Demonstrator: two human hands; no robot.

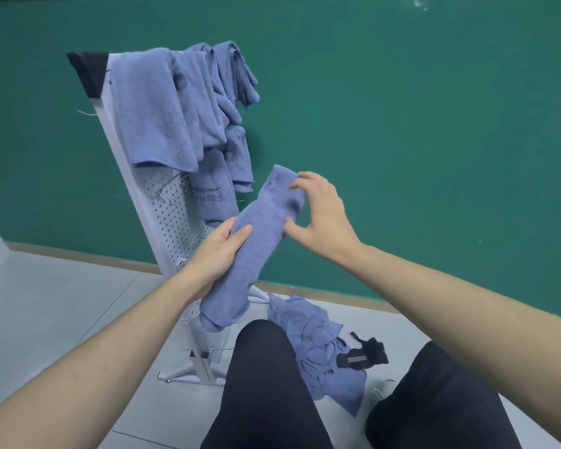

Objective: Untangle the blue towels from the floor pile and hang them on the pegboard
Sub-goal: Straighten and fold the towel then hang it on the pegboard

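The white perforated metal pegboard (172, 222) leans on its stand in the left half of the frame against the green wall, and several blue terry towels (162, 108) already drape over its top edge, filling the upper part; 1 lower towel shows lettering. The lower holes stay bare, so that looks like the free room for the next one.

On the grey floor at lower centre lies the remaining crumpled blue towel pile (318, 341), partly behind a black-clad knee, with a small black strap-like object (363, 354) just beside it.

At frame centre hangs the rolled blue towel (256, 244) being worked. The left hand (217, 254) grips its middle, fingers wrapped around the cloth. The right hand (321, 218) pinches the top end, fingers spread and partly curled.

To do this well, I would judge: shake the roll open, find 2 corners, then hook an edge onto a free peg.

No containers are in view.
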